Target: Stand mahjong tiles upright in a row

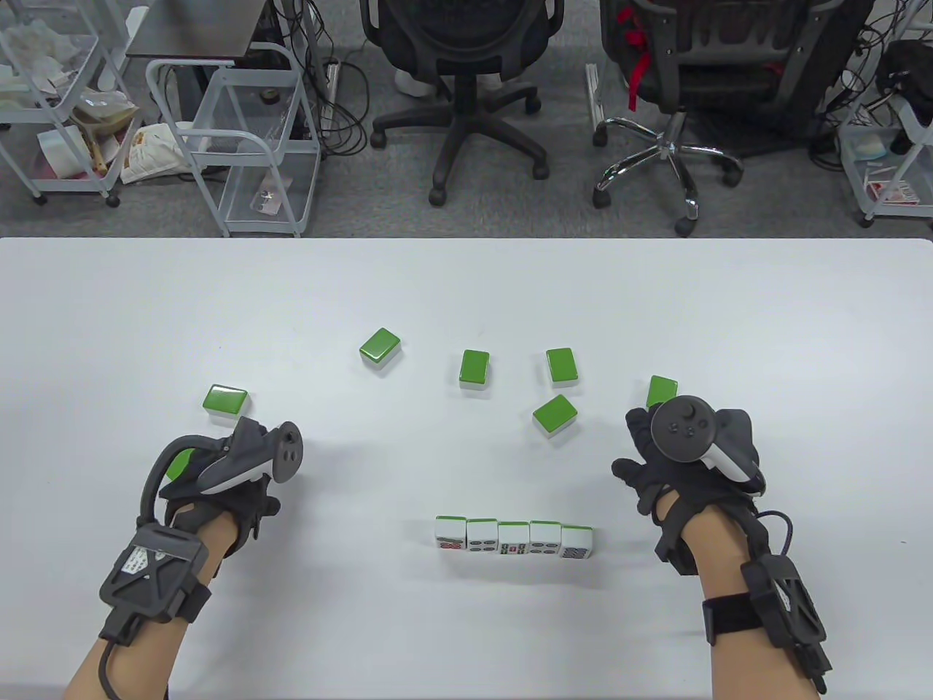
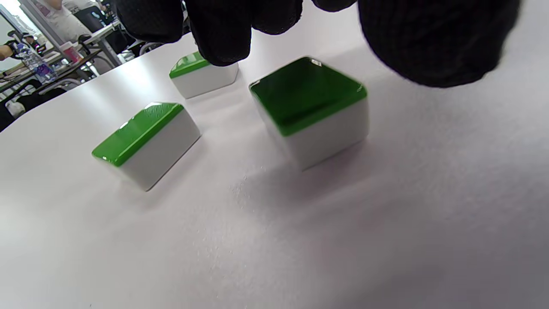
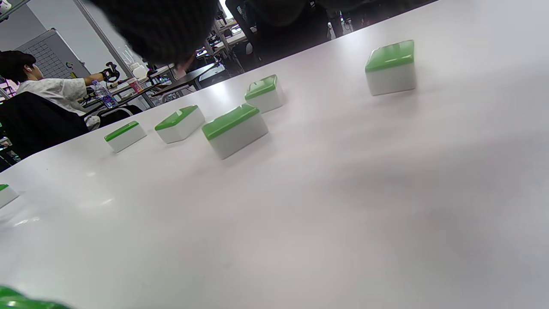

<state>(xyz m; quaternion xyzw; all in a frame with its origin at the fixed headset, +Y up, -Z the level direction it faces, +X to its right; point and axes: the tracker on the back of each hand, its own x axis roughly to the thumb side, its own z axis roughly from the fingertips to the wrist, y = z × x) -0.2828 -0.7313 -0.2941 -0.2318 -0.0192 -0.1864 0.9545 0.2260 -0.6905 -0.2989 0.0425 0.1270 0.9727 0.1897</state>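
Five mahjong tiles (image 1: 514,537) stand upright in a row at the front middle of the white table (image 1: 466,292). Several green-backed tiles lie flat behind them, such as one (image 1: 555,416) right of centre. My left hand (image 1: 211,470) hovers over a flat tile (image 1: 177,463). In the left wrist view that tile (image 2: 309,107) lies just under my spread fingers (image 2: 223,34) and nothing touches it. My right hand (image 1: 649,437) is open and empty, just in front of another flat tile (image 1: 662,391), which also shows in the right wrist view (image 3: 390,66), apart from the fingers (image 3: 163,25).
More flat tiles lie at the left (image 1: 225,402), back left (image 1: 380,346) and back middle (image 1: 474,367), (image 1: 563,364). Office chairs (image 1: 466,87) and wire carts (image 1: 248,146) stand on the floor beyond the table's far edge.
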